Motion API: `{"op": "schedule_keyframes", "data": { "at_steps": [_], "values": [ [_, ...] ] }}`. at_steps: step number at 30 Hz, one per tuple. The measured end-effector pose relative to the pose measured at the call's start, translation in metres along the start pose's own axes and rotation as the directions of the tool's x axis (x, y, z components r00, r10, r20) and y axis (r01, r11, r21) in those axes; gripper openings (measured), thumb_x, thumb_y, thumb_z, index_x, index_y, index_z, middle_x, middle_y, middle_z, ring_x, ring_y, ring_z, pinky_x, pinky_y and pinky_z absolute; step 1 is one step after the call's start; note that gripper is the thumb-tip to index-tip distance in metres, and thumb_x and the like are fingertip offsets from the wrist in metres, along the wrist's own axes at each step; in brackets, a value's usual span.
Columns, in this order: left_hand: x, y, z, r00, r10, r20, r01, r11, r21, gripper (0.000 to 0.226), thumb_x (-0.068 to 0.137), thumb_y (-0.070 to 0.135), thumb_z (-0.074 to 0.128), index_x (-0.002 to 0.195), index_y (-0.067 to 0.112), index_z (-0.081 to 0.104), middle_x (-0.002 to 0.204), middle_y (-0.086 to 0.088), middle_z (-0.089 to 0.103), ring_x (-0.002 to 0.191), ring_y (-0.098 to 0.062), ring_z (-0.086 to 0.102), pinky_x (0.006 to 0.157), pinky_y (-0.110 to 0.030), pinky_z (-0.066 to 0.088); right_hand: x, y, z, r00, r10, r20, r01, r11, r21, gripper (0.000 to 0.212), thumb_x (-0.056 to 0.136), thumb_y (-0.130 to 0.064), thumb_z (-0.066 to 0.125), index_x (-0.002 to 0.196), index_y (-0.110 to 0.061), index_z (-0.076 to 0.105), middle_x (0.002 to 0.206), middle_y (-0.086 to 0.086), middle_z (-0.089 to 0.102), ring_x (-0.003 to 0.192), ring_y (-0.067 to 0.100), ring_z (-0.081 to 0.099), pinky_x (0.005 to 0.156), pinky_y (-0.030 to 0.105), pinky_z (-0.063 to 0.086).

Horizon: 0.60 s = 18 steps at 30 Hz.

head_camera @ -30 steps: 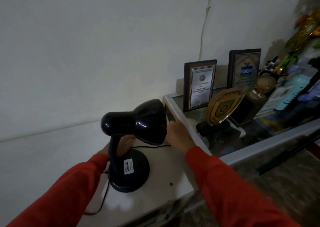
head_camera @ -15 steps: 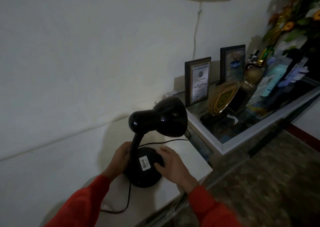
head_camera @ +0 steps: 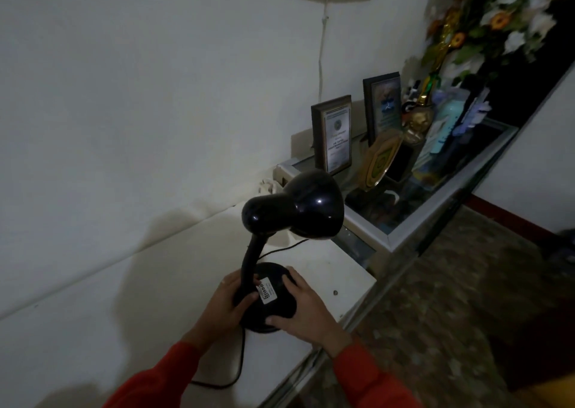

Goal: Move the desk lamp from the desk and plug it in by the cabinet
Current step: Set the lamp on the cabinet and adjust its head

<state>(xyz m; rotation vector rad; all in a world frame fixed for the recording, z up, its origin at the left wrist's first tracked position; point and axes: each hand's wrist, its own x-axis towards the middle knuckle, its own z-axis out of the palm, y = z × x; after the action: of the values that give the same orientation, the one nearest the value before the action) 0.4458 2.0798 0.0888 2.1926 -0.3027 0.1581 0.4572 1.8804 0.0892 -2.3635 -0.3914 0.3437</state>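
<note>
Both hands clasp the black desk lamp (head_camera: 289,221) by its round base — the left hand (head_camera: 225,306) curled around the foot of the neck, the right hand (head_camera: 303,306) cupping the base's edge; the lamp stands upright on the white desk (head_camera: 155,283), its shade beside the glass-topped cabinet (head_camera: 404,236); its black cord (head_camera: 230,373) trails over the desktop.

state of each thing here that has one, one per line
desk lamp: upright on the white desk, unlit
lamp base: gripped on both sides
left hand: closed on base and stem foot
right hand: closed on base
cord: slack, trailing over the desk
framed certificates: standing upright
</note>
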Motion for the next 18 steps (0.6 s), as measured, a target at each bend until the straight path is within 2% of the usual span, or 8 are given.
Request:
{"op": "schedule_keyframes", "data": {
  "at_steps": [2, 4, 7, 9, 12, 18],
  "values": [
    [0.003, -0.004, 0.000, 0.998, -0.014, 0.061, 0.015, 1.000, -0.005, 0.037, 0.082, 0.035, 0.055, 0.109, 0.011, 0.063, 0.118, -0.003, 0.060, 0.112, -0.010, 0.050, 0.095, -0.017, 0.034, -0.008, -0.001, 0.006, 0.998, 0.020, -0.057, -0.020, 1.000, 0.008, 0.107, 0.067, -0.059, 0.069, 0.149, -0.015, 0.017, 0.161, -0.006, 0.000, 0.146, 0.011, 0.011, 0.118, 0.028, 0.019],
    [0.006, -0.004, 0.001, 0.994, -0.013, 0.113, 0.016, 0.999, -0.029, 0.033, 0.082, 0.032, 0.055, 0.107, 0.013, 0.063, 0.118, -0.002, 0.060, 0.112, -0.014, 0.051, 0.096, -0.026, 0.037, -0.015, 0.000, 0.011, 0.993, 0.032, -0.117, -0.031, 0.999, 0.007, 0.105, 0.069, -0.058, 0.069, 0.149, -0.014, 0.016, 0.161, -0.005, -0.001, 0.146, 0.012, 0.011, 0.119, 0.028, 0.019],
    [0.007, -0.005, 0.002, 0.988, 0.031, 0.150, -0.021, 0.997, -0.069, 0.036, 0.082, 0.054, 0.051, 0.102, 0.026, 0.061, 0.118, 0.005, 0.059, 0.109, -0.003, 0.051, 0.095, -0.018, 0.037, -0.026, -0.001, 0.016, 0.984, 0.059, -0.168, -0.057, 0.998, 0.015, 0.103, 0.072, -0.056, 0.068, 0.149, -0.014, 0.015, 0.161, -0.003, -0.001, 0.146, 0.013, 0.010, 0.118, 0.026, 0.016],
    [0.007, -0.004, 0.003, 0.985, 0.048, 0.164, -0.033, 0.995, -0.091, 0.040, 0.079, 0.063, 0.047, 0.100, 0.030, 0.059, 0.117, 0.010, 0.058, 0.111, -0.005, 0.052, 0.096, -0.018, 0.038, -0.032, -0.002, 0.018, 0.977, 0.075, -0.201, -0.073, 0.997, 0.016, 0.102, 0.073, -0.055, 0.069, 0.149, -0.013, 0.015, 0.161, -0.001, 0.000, 0.146, 0.013, 0.010, 0.117, 0.023, 0.015],
    [0.007, -0.003, 0.007, 0.980, 0.051, 0.192, -0.031, 0.994, -0.108, 0.028, 0.082, 0.049, 0.047, 0.099, 0.031, 0.059, 0.116, 0.012, 0.057, 0.115, -0.011, 0.053, 0.099, -0.030, 0.041, -0.039, -0.003, 0.022, 0.966, 0.098, -0.241, -0.100, 0.995, 0.003, 0.102, 0.073, -0.055, 0.067, 0.149, -0.013, 0.014, 0.161, 0.002, 0.001, 0.146, 0.015, 0.010, 0.115, 0.021, 0.013],
    [0.010, -0.002, 0.008, 0.967, 0.103, 0.232, -0.080, 0.991, -0.108, 0.034, 0.083, 0.045, 0.047, 0.103, 0.022, 0.061, 0.118, 0.004, 0.059, 0.115, -0.012, 0.054, 0.101, -0.039, 0.044, -0.045, -0.006, 0.026, 0.954, 0.137, -0.267, -0.141, 0.990, 0.004, 0.103, 0.073, -0.057, 0.066, 0.149, -0.012, 0.014, 0.161, 0.003, 0.000, 0.147, 0.016, 0.010, 0.118, 0.025, 0.017]
  ]
}}
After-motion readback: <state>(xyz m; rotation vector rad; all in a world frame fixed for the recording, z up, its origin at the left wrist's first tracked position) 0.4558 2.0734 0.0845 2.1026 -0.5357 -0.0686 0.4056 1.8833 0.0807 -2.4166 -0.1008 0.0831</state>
